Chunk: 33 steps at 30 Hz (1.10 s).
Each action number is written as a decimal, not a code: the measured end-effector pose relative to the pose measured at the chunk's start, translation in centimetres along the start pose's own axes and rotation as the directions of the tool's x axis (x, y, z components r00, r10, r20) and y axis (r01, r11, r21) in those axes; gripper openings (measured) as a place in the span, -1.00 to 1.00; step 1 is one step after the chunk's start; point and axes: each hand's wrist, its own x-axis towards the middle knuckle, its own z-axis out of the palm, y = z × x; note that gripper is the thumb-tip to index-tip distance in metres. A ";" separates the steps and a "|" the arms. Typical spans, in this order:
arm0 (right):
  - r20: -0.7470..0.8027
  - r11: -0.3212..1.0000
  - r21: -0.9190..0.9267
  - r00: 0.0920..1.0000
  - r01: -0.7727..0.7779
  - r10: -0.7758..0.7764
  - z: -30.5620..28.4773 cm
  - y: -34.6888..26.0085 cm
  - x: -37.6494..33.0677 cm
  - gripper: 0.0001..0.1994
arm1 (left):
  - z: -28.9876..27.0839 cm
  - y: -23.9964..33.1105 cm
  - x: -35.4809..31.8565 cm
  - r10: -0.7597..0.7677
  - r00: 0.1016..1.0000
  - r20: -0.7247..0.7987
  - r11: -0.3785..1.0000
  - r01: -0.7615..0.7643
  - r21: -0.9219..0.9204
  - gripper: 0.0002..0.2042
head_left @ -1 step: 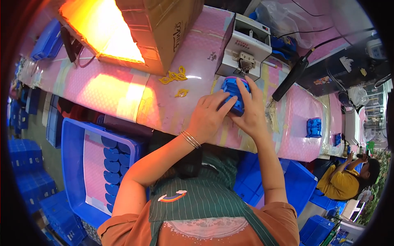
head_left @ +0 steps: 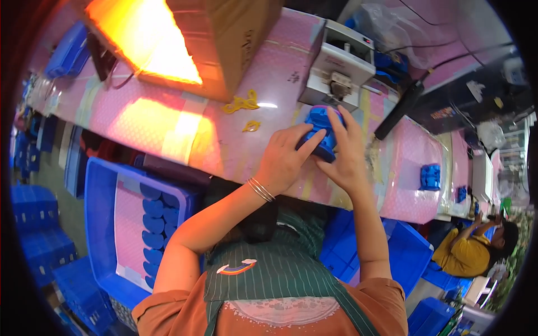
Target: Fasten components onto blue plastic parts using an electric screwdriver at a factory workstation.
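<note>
The left hand (head_left: 284, 155) and right hand (head_left: 347, 154) grasp a blue part (head_left: 319, 117) near the machine (head_left: 342, 63). Yellow bands (head_left: 241, 104) lie on the table (head_left: 282, 66).

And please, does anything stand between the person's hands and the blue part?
Nothing visible does: the left hand and the right hand both hold the blue part directly. The white machine stands just beyond it, and the yellow loops lie off to the left, so neither comes between.

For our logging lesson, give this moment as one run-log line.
left hand: holds blue part | right hand: holds blue part | beyond: white machine | table: yellow bands
</note>
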 end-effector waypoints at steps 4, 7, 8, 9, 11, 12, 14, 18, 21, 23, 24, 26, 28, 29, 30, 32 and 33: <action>0.055 0.966 0.222 0.987 0.136 -0.151 -2.5 -2.4 -0.2 -0.11 | -4.1 0.8 -1.0 -0.138 0.990 -0.004 0.986 0.137 -0.093 -0.39; 0.040 0.966 0.161 0.977 0.201 -0.210 -3.9 -2.6 -0.8 -0.16 | -8.8 0.3 -3.6 -0.391 0.919 0.044 0.845 0.377 -0.379 -0.33; 0.000 0.974 0.128 0.982 0.189 -0.191 -4.0 -1.2 -1.3 -0.17 | -10.7 0.2 -5.1 -0.601 0.792 0.106 0.638 0.556 -0.533 -0.38; -0.044 0.973 0.145 0.984 0.178 -0.173 -4.2 0.7 -1.7 -0.22 | -13.2 -0.5 -6.9 -0.641 0.767 -0.026 0.714 0.584 -0.387 -0.39; -0.089 0.953 0.301 0.996 0.028 -0.001 -4.6 4.6 -2.8 -0.40 | -18.6 -2.9 -11.5 -0.747 0.623 -0.233 0.665 0.703 -0.253 -0.39; -0.084 0.960 0.268 0.991 -0.082 0.108 -5.7 5.9 -3.0 -0.46 | -20.8 -5.2 -15.4 -0.717 0.578 -0.390 0.697 0.616 -0.368 -0.42; -0.173 0.963 0.166 0.955 -0.213 0.241 -8.0 8.1 -3.7 -0.57 | -27.5 -6.5 -21.5 -0.781 0.286 -0.555 0.494 0.827 -0.269 -0.47; -0.341 0.932 0.034 0.872 -0.362 0.351 -9.6 8.6 -4.1 -0.59 | -40.3 -5.2 -41.5 -0.561 0.057 -0.826 -0.036 0.995 0.093 -0.34; -0.281 0.934 -0.049 0.902 -0.354 0.328 -11.5 13.3 -4.8 -0.59 | -44.4 2.2 -52.5 -0.525 -0.271 -0.807 -0.564 0.820 0.092 -0.22; -0.326 0.921 -0.109 0.889 -0.373 0.322 -13.1 15.1 -5.8 -0.60 | -41.5 4.5 -54.9 -0.481 -0.377 -0.791 -0.723 0.681 0.116 -0.20; -0.323 0.921 -0.121 0.892 -0.371 0.317 -14.0 15.8 -6.4 -0.60 | -40.0 5.2 -55.2 -0.491 -0.460 -0.740 -0.771 0.625 0.122 -0.19; -0.356 0.889 -0.220 0.882 -0.401 0.309 -14.8 17.6 -6.9 -0.61 | -38.5 7.8 -57.7 -0.550 -0.523 -0.651 -0.788 0.583 0.197 -0.20; -0.336 0.898 -0.247 0.902 -0.364 0.273 -15.4 20.5 -7.2 -0.62 | -37.1 9.2 -60.8 -0.430 -0.625 -0.652 -0.860 0.503 0.085 -0.22; -0.315 0.886 -0.281 0.907 -0.370 0.279 -16.0 22.3 -7.6 -0.60 | -36.9 9.2 -61.1 -0.436 -0.629 -0.644 -0.857 0.508 0.084 -0.22; -0.294 0.872 -0.313 0.911 -0.376 0.287 -16.6 23.5 -8.2 -0.59 | -36.8 9.4 -61.1 -0.487 -0.585 -0.649 -0.825 0.552 0.122 -0.28; -0.240 0.842 -0.374 0.917 -0.390 0.318 -18.0 25.9 -9.9 -0.43 | -37.4 9.8 -60.8 -0.543 -0.533 -0.649 -0.781 0.604 0.158 -0.33; -0.273 0.681 -0.572 0.890 -0.456 0.366 -19.3 29.0 -11.8 -0.34 | -38.2 9.6 -60.8 -0.538 -0.703 -0.466 -0.769 0.635 -0.070 -0.42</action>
